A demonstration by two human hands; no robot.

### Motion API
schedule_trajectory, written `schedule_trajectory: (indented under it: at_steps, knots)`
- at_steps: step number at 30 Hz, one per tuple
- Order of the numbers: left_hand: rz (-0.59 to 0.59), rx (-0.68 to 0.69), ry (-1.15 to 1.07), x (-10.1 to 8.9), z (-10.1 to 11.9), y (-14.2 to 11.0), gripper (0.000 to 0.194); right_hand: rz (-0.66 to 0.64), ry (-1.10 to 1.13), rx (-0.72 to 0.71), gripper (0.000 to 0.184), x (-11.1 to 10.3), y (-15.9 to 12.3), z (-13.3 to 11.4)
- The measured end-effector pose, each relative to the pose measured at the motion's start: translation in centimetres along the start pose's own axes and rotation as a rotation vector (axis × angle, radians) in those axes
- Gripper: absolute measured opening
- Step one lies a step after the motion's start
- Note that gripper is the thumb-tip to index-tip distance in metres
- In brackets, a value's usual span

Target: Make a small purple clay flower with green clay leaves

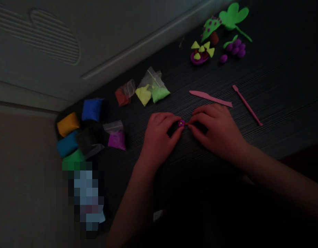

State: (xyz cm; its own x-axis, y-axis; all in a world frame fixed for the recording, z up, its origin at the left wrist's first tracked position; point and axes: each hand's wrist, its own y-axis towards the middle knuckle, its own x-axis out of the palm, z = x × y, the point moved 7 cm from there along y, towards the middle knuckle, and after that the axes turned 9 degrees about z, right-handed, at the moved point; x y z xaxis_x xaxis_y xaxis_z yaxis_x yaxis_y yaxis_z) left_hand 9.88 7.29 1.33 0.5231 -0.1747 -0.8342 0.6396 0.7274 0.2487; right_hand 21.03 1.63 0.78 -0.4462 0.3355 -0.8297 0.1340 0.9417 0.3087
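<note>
Between my two hands is a small clay flower (181, 123) with purple petals, a yellow centre and a thin reddish-brown stem (187, 124). My left hand (161, 136) pinches the flower head between thumb and forefinger. The stem's far end sits in a pinch of my right hand (217, 127). Just beyond my right hand lies a pink plastic clay knife (210, 97), close to its knuckles. Farther right rests a thin pink modelling tool (248, 105).
Finished clay pieces stand at the back: a purple bowl (199, 58), a spotted mushroom (212, 29), a green leaf (233, 17) and purple grapes (236, 48). Clay bags lie leftward, including yellow (143, 94), red (122, 97), purple (116, 139) and blue (92, 109). A wall borders the dark table (283, 86).
</note>
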Motion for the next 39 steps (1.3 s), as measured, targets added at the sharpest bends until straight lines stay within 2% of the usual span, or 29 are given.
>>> schedule_trajectory:
  at_steps: [15,23,29,32,39]
  knots:
    - [-0.023,0.0,-0.064,-0.2,-0.3,0.0,0.029,0.012,0.007,0.001,0.016,-0.3,-0.1,0.1]
    - [0.098,-0.074,-0.138,-1.1,-1.3,0.0,0.02,-0.001,0.053,0.017,0.019,-0.3,-0.2,0.4]
    - [0.024,-0.026,-0.102,-0.3,-0.9,0.0,0.026,0.019,0.011,0.006,0.024,-0.2,-0.2,0.3]
    - [-0.005,-0.019,-0.088,0.0,-0.8,-0.1,0.03,0.014,-0.011,0.001,0.021,0.0,-0.1,0.3]
    - [0.002,-0.044,-0.096,0.3,-0.8,0.0,0.021,0.038,0.018,-0.023,0.015,-0.1,0.0,0.2]
